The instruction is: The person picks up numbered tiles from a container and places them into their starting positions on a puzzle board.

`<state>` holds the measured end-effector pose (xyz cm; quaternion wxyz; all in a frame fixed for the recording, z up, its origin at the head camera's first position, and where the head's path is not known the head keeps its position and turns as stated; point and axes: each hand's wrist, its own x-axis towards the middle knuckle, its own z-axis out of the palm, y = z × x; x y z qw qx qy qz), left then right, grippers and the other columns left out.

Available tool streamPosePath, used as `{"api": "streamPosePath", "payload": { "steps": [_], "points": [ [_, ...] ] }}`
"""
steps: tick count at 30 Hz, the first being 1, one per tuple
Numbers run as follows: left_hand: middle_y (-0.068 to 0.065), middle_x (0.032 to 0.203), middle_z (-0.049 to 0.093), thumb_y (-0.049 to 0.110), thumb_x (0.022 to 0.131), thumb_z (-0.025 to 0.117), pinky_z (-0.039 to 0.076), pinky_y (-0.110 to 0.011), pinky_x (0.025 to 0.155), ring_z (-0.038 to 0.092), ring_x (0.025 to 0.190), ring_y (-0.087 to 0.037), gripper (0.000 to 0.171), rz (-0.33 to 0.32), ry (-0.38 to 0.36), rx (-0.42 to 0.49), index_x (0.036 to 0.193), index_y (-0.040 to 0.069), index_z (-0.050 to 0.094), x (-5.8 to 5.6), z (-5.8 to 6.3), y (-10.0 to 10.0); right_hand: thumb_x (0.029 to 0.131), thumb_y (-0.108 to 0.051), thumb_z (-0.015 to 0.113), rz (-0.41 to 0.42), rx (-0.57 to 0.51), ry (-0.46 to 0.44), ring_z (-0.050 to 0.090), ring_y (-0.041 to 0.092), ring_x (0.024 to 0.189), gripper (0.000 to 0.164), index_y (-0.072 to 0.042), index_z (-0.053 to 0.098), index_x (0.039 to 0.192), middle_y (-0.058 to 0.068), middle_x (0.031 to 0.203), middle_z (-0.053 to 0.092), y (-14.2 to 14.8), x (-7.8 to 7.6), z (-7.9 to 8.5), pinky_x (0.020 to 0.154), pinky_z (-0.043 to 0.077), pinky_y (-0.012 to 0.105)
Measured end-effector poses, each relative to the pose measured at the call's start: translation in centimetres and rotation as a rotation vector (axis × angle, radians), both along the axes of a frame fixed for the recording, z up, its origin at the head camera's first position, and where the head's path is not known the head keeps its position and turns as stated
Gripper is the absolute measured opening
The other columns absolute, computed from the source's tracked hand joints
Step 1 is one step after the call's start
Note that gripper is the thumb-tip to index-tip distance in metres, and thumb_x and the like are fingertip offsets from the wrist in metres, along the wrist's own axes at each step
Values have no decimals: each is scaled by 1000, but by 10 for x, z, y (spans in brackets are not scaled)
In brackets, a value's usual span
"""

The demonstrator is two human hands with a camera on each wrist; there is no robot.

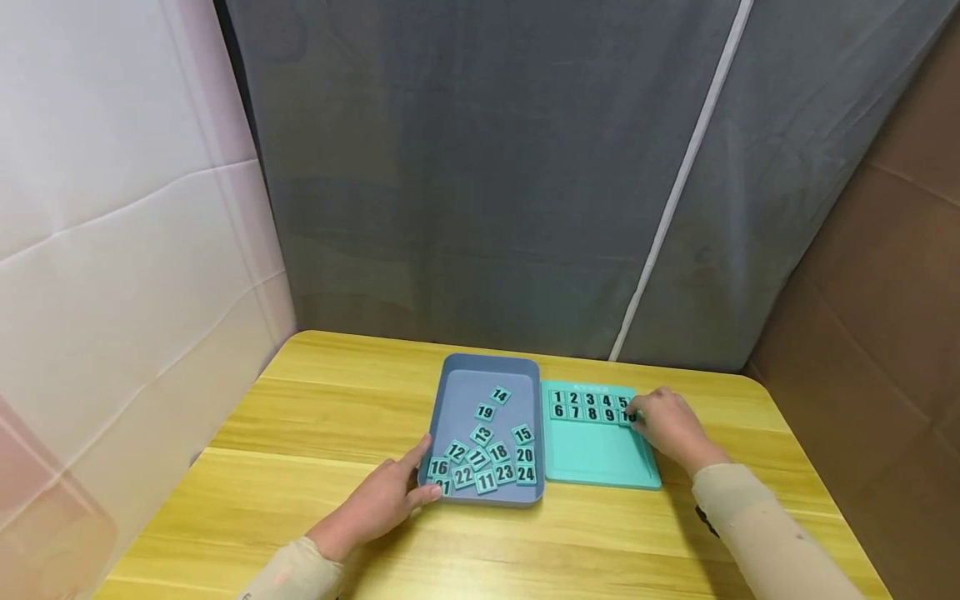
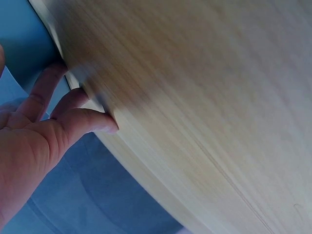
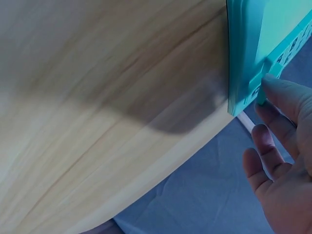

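A shallow blue-grey tray (image 1: pixel 487 502) stands on the table with several teal number tiles (image 1: pixel 482 433) scattered in it, 11 to 24 among them. My left hand (image 1: pixel 382 500) holds the tray's near left corner, thumb over the front rim beside tile 21, fingers along the left side. Right of the tray lies a teal board (image 1: pixel 596 454), whose two upper rows hold tiles 1 to 9. At the right end of the second row, my right hand (image 1: pixel 671 425) pinches tile 10 (image 3: pixel 263 92) between thumb and index finger. Its fingers partly cover tiles 5 and 10.
The yellow wood-grain table (image 1: pixel 322 417) ends at a grey curtain (image 1: pixel 480 183) behind. A white cloth wall (image 1: pixel 120 217) stands at left and a brown one (image 1: pixel 870 283) at right. Tray and board stand close side by side.
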<state>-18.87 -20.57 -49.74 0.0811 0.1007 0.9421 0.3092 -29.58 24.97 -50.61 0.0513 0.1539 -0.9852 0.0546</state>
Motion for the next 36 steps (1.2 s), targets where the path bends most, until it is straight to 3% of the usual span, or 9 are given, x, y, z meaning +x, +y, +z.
{"api": "streamPosePath", "payload": {
  "steps": [29, 36],
  "points": [
    [-19, 133, 75, 36, 96, 79, 54, -53, 102, 63, 104, -24, 86, 10, -3, 7, 164, 2, 39, 1, -1, 2, 94, -8, 82, -80, 8, -84, 65, 38, 111, 23, -7, 81, 117, 15, 119, 79, -6, -5, -7, 101, 56, 59],
    [-21, 133, 74, 36, 97, 79, 54, -55, 104, 65, 107, -27, 86, 4, 9, 2, 164, 1, 39, 1, -1, 1, 94, -8, 82, -78, 11, -88, 65, 38, 110, 24, -7, 81, 118, 16, 121, 79, -7, -6, -6, 100, 56, 58]
  ]
}}
